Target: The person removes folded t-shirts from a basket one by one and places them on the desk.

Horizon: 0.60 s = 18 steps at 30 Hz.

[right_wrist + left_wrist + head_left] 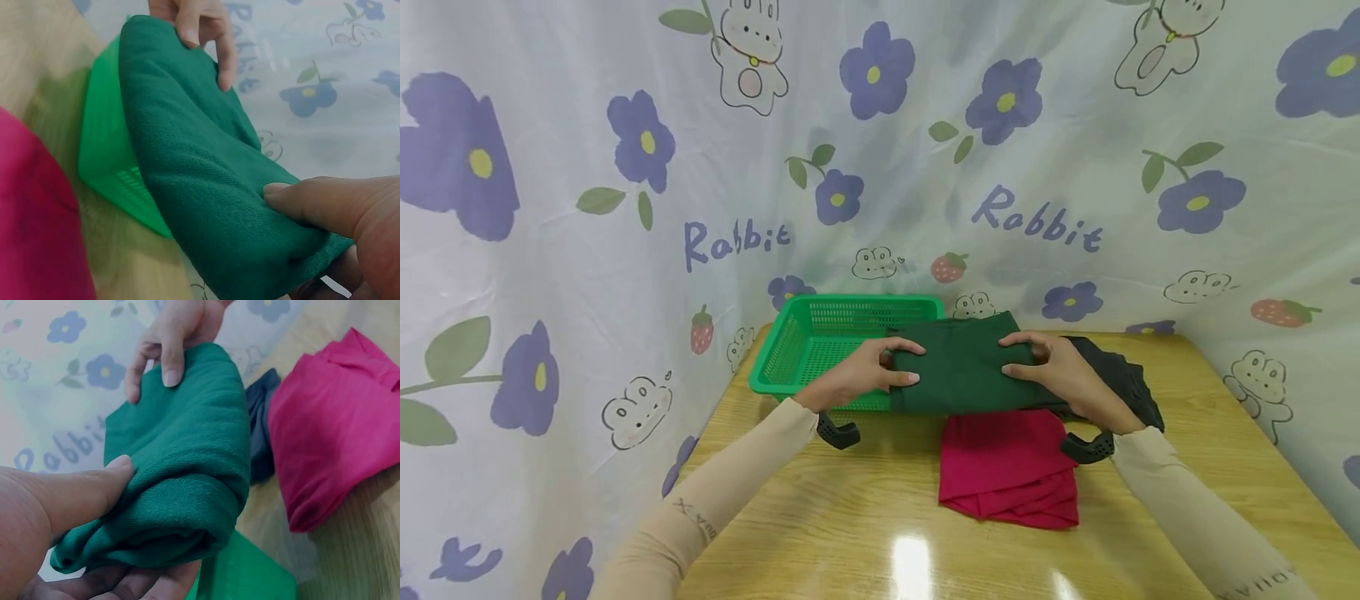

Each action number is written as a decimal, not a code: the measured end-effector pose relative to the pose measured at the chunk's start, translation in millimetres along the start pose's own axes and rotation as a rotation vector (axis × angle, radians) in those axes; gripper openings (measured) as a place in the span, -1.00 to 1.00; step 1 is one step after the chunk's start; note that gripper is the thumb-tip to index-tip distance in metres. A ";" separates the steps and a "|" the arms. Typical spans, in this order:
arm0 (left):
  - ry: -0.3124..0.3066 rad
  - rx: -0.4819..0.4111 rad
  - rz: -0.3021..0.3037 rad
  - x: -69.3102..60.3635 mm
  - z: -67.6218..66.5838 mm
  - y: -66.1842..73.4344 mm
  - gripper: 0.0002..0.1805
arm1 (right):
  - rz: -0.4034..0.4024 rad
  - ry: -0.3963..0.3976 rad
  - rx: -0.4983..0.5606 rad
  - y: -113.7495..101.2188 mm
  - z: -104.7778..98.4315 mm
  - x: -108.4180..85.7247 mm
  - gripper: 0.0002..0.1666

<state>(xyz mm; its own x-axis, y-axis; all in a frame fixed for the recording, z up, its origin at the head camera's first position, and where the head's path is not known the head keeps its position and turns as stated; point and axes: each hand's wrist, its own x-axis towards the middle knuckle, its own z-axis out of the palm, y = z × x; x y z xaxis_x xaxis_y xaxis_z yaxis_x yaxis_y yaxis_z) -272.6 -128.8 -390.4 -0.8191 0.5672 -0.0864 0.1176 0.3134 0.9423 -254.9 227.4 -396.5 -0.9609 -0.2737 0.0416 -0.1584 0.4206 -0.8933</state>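
A folded dark green cloth [962, 367] is held up between both hands, over the right end of a green plastic basket [775, 367]. My left hand [872, 367] grips its left end, with the thumb on top and fingers beneath, as the left wrist view shows. At the opposite end my right hand [1060, 371] pinches the cloth the same way; its thumb [319, 197] lies on the upper face. Rolled layers of the green cloth [181, 506] show at the left end. Below it on the table lies a folded pink-red cloth [1007, 475].
Black cloth [1120, 379] lies on the wooden table [820, 517] behind the right hand, partly hidden by it. A curtain [917, 167] printed with rabbits and flowers hangs behind the table and along its sides. Black wrist mounts [1086, 448] sit at both wrists.
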 end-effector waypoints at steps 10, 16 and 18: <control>-0.053 -0.033 0.037 7.6 23.1 1.4 -0.50 | 0.015 0.031 0.018 11.0 -13.2 -25.2 -0.40; -0.071 -0.046 0.051 12.0 38.3 0.6 -0.52 | 0.037 0.065 0.005 21.1 -21.0 -39.4 -0.40; -0.073 -0.044 0.056 14.9 43.6 0.0 -0.51 | 0.038 0.073 0.008 24.6 -23.7 -44.8 -0.39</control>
<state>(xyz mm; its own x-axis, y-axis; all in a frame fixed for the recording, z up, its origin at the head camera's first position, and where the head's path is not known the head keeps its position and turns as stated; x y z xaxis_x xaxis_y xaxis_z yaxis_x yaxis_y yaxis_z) -260.3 -87.1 -405.8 -0.7684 0.6375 -0.0553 0.1361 0.2472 0.9594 -221.1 270.5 -409.7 -0.9803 -0.1935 0.0401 -0.1201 0.4222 -0.8985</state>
